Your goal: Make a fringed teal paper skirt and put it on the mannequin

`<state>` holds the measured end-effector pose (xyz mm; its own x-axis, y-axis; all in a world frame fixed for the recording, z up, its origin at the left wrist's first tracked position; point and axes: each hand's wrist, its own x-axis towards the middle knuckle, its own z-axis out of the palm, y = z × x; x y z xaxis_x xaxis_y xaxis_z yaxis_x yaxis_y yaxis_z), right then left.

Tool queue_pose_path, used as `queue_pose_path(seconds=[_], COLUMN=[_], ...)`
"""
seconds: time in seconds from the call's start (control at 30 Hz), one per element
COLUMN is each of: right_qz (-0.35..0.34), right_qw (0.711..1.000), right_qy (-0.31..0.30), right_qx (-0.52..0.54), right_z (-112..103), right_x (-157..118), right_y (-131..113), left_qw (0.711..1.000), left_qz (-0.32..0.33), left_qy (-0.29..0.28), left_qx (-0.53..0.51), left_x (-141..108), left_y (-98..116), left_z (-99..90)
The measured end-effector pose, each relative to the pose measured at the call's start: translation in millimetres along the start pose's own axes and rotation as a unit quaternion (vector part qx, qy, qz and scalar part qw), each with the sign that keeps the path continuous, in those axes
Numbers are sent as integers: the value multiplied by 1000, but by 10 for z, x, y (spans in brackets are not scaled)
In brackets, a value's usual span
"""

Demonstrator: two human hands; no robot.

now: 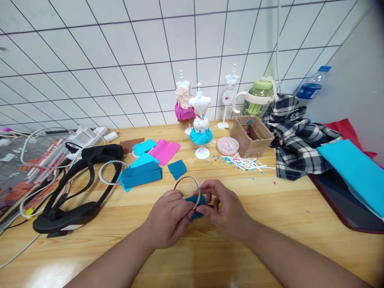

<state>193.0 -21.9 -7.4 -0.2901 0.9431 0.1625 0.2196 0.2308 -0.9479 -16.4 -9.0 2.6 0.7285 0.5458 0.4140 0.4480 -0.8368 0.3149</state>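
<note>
Teal strips (142,174) lie loose at left. The left hand (169,216) has its grip closed on the ring (198,192), beside the teal piece (198,199) between the hands, over the desk (180,260). This piece appears part-worked: ragged lower edge, not yet fitted to a mannequin. The front mannequin (200,124) already wears a blue skirt (201,137). The right hand (225,208) meets the ring; whether its grip is closed cannot be determined. The rear-right mannequin (230,86) remains undressed.
</note>
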Motion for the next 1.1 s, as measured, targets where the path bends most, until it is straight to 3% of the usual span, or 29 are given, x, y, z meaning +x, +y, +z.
queue_pose_path(seconds=[0.13,0.3,0.47,0.63,0.87,1.1], right_qz=[24,59,38,39,42,-14], right_qw=[999,997,997,998,997,990], right_qy=[8,-26,-42,37,54,94], right_qx=[-24,44,50,12,-33,-107], right_z=[-4,-23,-7,9,-19,-105], right_x=[33,81,67,44,67,102], right_y=[-33,-52,-19,15,-10,0], left_qw=[999,998,996,996,997,995], left_qz=[7,8,6,-8,-21,-99], left_qy=[-25,-51,-54,-52,-36,-18], left_qx=[29,42,66,69,57,8], left_x=[35,45,57,46,47,36], left_y=[28,36,37,23,28,4], left_z=[-29,-44,-40,-40,-29,-67])
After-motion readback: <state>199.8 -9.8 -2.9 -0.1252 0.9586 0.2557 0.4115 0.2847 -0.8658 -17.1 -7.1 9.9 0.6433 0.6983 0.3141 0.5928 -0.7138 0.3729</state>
